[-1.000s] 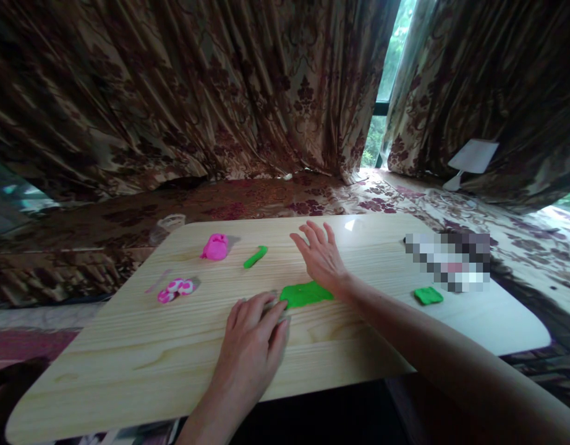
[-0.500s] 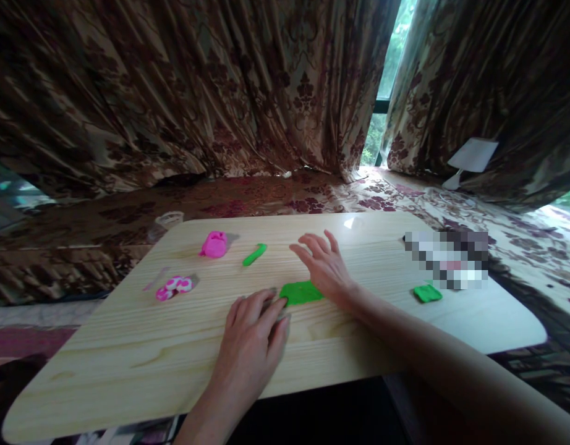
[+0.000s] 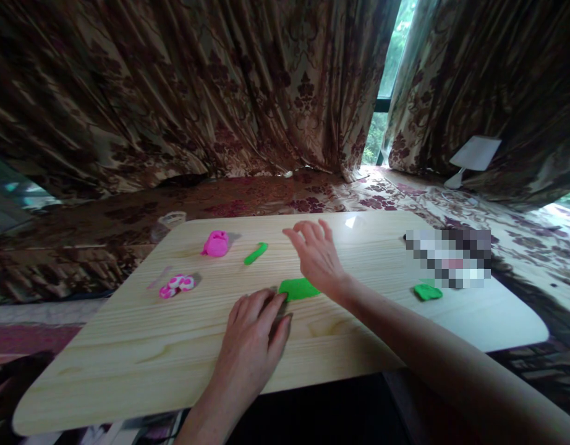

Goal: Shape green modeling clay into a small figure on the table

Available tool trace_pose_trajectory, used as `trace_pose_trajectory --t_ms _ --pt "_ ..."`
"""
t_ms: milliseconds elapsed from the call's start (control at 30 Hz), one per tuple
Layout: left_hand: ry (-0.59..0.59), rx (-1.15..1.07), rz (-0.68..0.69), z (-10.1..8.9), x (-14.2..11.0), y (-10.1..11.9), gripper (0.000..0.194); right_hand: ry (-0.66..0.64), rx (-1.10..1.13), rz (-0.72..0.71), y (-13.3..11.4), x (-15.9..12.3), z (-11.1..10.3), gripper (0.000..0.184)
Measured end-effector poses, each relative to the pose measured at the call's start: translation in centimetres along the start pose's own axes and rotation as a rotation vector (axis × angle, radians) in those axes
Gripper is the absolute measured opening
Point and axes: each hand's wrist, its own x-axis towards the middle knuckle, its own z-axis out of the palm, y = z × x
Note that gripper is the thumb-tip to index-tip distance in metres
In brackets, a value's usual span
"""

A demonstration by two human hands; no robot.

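A flat green sheet of modelling clay (image 3: 298, 289) lies on the wooden table (image 3: 174, 364) in front of me. My left hand (image 3: 253, 324) rests at its left end, fingers spread, with the index fingertip at the sheet's edge. Over the right end of the sheet is my right hand (image 3: 318, 254), fingers stretched out and apart, holding nothing; its heel and wrist hide that end. A green clay roll (image 3: 256, 254) lies beyond, to the left of the right hand. Further right sits a small flat green clay piece (image 3: 428, 292).
A pink clay shape (image 3: 215, 244) stands at the back left, and pink-and-white clay discs (image 3: 176, 285) lie nearer. A clear container (image 3: 169, 224) is by the table's back left corner. At the right edge is a blurred-out object (image 3: 452, 259). A white lamp (image 3: 475, 154) stands behind.
My right hand has moved slightly away from me and to the left, its fingers lifting a little. My left hand stays at the sheet's left end.
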Motion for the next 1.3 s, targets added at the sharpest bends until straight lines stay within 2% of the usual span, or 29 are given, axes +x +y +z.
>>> trace_pose_trajectory --t_ms 100,233,400,500,600,700,800,967,1100,1300 --pt "-0.015 0.002 0.004 -0.1 -0.1 0.1 0.03 -0.055 0.012 -0.038 -0.7 0.3 0.2 0.036" --pt "-0.022 0.006 -0.021 -0.2 -0.1 0.2 0.031 0.006 0.009 0.003 -1.5 0.9 0.3 0.037" --pt "0.008 -0.039 -0.042 -0.4 -0.1 0.2 0.03 -0.091 0.017 -0.055 -2.2 0.9 1.1 0.034" --pt "0.014 -0.061 -0.047 -0.5 -0.1 0.3 0.022 -0.057 0.005 -0.018 -2.7 1.1 1.3 0.039" --pt "0.021 -0.075 -0.048 -0.6 -0.1 0.2 0.02 -0.04 0.007 -0.029 -3.3 1.3 1.7 0.033" --pt "0.087 -0.108 -0.062 -0.7 -0.3 0.1 0.022 -0.088 -0.003 -0.077 -3.7 0.9 2.1 0.025" --pt "0.132 -0.113 -0.065 -0.7 -0.3 0.0 0.028 -0.101 -0.015 -0.094 -3.5 0.8 2.2 0.027" --pt "0.024 -0.056 -0.047 -0.6 -0.1 0.1 0.024 -0.078 0.016 -0.025 -2.5 2.0 1.2 0.033" --pt "0.01 -0.052 -0.05 -0.6 0.0 0.2 0.026 0.01 0.035 0.038 -2.9 2.7 0.9 0.031" --pt "0.019 -0.068 -0.035 -0.5 0.0 0.2 0.025 -0.069 0.025 -0.109 -4.1 2.2 2.0 0.028"
